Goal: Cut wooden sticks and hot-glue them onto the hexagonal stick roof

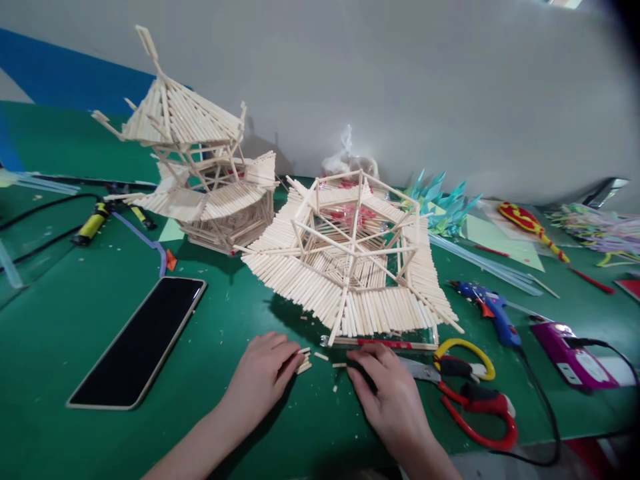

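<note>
My left hand (264, 375) rests on the green table with its fingers curled onto a few short wooden stick pieces (305, 361). My right hand (387, 389) lies beside it, fingers bent down and pinching at a small stick piece (339, 365) near the table surface. Just beyond both hands stands a hexagonal roof model of wooden sticks (353, 263). A taller stick pagoda model (195, 160) stands farther back on the left.
A black phone (141, 341) lies at left. Red and yellow scissors (465, 390), a blue glue gun (493, 312) and a purple device (573, 357) with cables lie at right. Teal paper shapes (443, 200), glue sticks and coloured craft bits sit behind. A yellow-handled tool (93, 225) lies far left.
</note>
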A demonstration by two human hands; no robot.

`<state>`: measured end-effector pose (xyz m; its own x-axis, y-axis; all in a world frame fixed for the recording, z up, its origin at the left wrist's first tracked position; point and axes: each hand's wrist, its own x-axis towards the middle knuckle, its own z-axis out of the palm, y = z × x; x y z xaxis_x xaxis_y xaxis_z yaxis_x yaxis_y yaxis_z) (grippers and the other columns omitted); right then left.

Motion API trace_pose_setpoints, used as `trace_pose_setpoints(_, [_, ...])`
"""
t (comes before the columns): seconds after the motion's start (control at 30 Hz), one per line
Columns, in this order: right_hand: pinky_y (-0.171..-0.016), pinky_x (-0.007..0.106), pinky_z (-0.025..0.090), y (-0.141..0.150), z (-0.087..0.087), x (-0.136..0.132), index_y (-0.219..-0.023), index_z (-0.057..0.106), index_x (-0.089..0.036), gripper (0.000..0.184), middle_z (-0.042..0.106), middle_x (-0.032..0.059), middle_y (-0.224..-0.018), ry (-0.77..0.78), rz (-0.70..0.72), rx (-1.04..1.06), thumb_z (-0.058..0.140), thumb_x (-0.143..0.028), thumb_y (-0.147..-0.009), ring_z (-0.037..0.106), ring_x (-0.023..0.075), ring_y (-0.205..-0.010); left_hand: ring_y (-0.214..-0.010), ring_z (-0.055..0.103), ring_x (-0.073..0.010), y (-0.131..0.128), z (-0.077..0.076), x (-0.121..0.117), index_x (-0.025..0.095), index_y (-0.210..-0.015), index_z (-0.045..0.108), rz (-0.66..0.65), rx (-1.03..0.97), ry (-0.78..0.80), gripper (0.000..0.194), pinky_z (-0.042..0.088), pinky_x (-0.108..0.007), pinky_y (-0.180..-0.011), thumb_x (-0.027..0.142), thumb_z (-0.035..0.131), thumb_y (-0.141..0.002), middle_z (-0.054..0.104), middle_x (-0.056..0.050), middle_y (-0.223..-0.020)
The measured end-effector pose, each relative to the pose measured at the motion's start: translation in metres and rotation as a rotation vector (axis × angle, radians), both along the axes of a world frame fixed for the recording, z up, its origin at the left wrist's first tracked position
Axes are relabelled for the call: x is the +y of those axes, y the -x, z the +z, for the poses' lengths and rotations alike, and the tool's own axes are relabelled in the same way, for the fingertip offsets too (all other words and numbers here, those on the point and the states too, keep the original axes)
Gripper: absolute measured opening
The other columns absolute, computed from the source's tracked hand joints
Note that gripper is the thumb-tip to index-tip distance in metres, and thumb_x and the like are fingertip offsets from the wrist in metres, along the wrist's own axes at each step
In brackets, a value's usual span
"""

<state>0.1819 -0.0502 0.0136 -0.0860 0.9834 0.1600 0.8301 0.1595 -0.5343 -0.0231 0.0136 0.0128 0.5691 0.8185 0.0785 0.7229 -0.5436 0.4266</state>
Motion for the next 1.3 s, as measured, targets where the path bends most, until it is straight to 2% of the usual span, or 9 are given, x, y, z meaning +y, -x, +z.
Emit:
trace_pose_setpoints(0.17, [-0.073, 0.036, 0.046, -0.001, 0.004, 0.004, -0.095, 0.062, -0.018, 0.020, 0.060, 0.0089, -0.090, 0.040, 0.023, -0.049, 0.048, -0.014, -0.081, 0.055, 0.0221, -0.083, -0.062, 0.051, -0.0187, 0.001, 0.000, -0.002, 0.017, -0.071, 0.061, -0.001, -0.011, -0.012, 0.028, 0.040, -0.030, -0.058, 0.024, 0.039, -0.087, 0.054, -0.003, -0.061])
trace_pose_setpoints(0.43, [-0.067, 0.035, 0.044, 0.008, 0.015, 0.017, -0.083, 0.063, -0.021, 0.015, 0.061, 0.0062, -0.080, 0.109, 0.154, -0.229, 0.050, -0.015, -0.082, 0.054, 0.0228, -0.077, -0.064, 0.052, -0.0180, 0.009, 0.002, 0.001, 0.016, -0.082, 0.062, 0.002, -0.015, -0.072, 0.025, 0.041, -0.030, -0.059, 0.021, 0.038, -0.087, 0.057, -0.003, -0.065])
trace_pose_setpoints(0.63, [-0.064, 0.034, 0.043, 0.012, 0.017, 0.024, -0.076, 0.060, -0.018, 0.011, 0.061, 0.0065, -0.078, 0.100, 0.236, -0.334, 0.051, -0.014, -0.081, 0.054, 0.0224, -0.074, -0.064, 0.052, -0.0186, 0.016, -0.002, 0.011, 0.017, -0.079, 0.064, 0.004, 0.011, -0.117, 0.024, 0.039, -0.030, -0.058, 0.022, 0.042, -0.086, 0.058, -0.004, -0.064])
trace_pose_setpoints(0.77, [-0.065, 0.031, 0.043, 0.026, 0.020, 0.028, -0.078, 0.059, -0.019, 0.009, 0.061, 0.0040, -0.077, 0.061, 0.348, -0.339, 0.051, -0.019, -0.082, 0.054, 0.0200, -0.072, -0.064, 0.051, -0.0183, 0.023, -0.004, 0.020, 0.017, -0.078, 0.065, 0.036, 0.029, -0.149, 0.023, 0.037, -0.029, -0.058, 0.022, 0.044, -0.085, 0.059, -0.003, -0.064])
trace_pose_setpoints(0.93, [-0.064, 0.031, 0.042, 0.040, 0.014, 0.027, -0.079, 0.059, -0.021, 0.009, 0.061, 0.0021, -0.075, 0.012, 0.392, -0.326, 0.051, -0.020, -0.082, 0.053, 0.0196, -0.070, -0.063, 0.051, -0.0176, 0.031, -0.002, 0.029, 0.018, -0.076, 0.065, 0.101, 0.033, -0.170, 0.023, 0.037, -0.028, -0.058, 0.024, 0.045, -0.084, 0.058, -0.003, -0.062])
trace_pose_setpoints(1.13, [-0.065, 0.030, 0.042, 0.040, 0.004, 0.025, -0.079, 0.059, -0.021, 0.009, 0.061, 0.0023, -0.076, -0.010, 0.391, -0.302, 0.051, -0.019, -0.081, 0.053, 0.0188, -0.069, -0.062, 0.052, -0.0170, 0.035, -0.003, 0.037, 0.018, -0.073, 0.064, 0.126, 0.009, -0.157, 0.024, 0.039, -0.028, -0.059, 0.026, 0.045, -0.084, 0.059, -0.002, -0.061])
trace_pose_setpoints(1.3, [-0.065, 0.030, 0.042, 0.039, 0.004, 0.024, -0.080, 0.060, -0.021, 0.009, 0.061, 0.0022, -0.076, -0.014, 0.377, -0.279, 0.051, -0.019, -0.081, 0.054, 0.0188, -0.069, -0.068, 0.055, -0.0196, 0.040, -0.001, 0.039, 0.017, -0.083, 0.064, 0.168, -0.020, -0.148, 0.019, 0.042, -0.030, -0.063, 0.028, 0.049, -0.081, 0.060, -0.003, -0.068])
